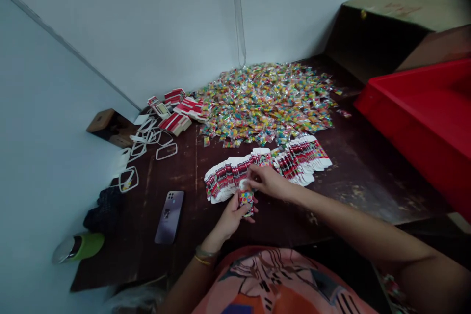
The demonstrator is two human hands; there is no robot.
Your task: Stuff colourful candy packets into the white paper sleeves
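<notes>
My left hand (232, 215) is closed around a small colourful printed carton (246, 198), held upright just above the table. At its top end is my right hand (265, 180), fingers bent together near the white flap; what they pinch, if anything, is too small to make out. Behind my hands lies a fanned row of flat red-and-white cartons (228, 176), overlapping one another. A second fanned row of cartons (301, 157) continues to the right. Beyond them is a large heap of small clear-wrapped candy packets (265, 100) in many colours.
A red tray (412, 132) and a cardboard box (390, 29) stand at the right. On the left are a phone (170, 217), white loops (147, 137), red-and-white stacks (176, 122), a small brown box (110, 126) and a green-banded object (90, 246). Walls rise behind and left.
</notes>
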